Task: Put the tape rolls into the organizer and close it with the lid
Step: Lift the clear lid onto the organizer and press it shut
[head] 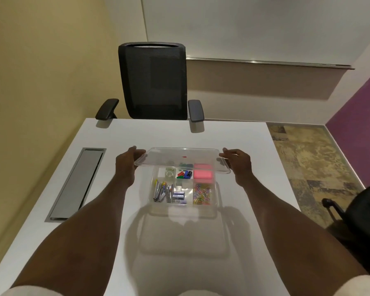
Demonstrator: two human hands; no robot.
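Note:
A clear plastic lid (175,155) with a small red dot hangs tilted above the far half of the organizer. My left hand (127,162) grips its left edge and my right hand (238,162) grips its right edge. Below it on the white table sits the clear organizer (214,207) with several compartments. A clear tape roll (169,173) lies in the far left compartment. Other compartments hold small coloured clips, a pink block (203,174), staplers and staples, and coloured paper clips (201,194). The lid blurs the far row of compartments.
The white table (107,146) has a grey metal cable cover (77,182) set in at the left. A black mesh office chair (153,81) stands at the far edge. Another black chair (359,212) is at the right, over patterned carpet.

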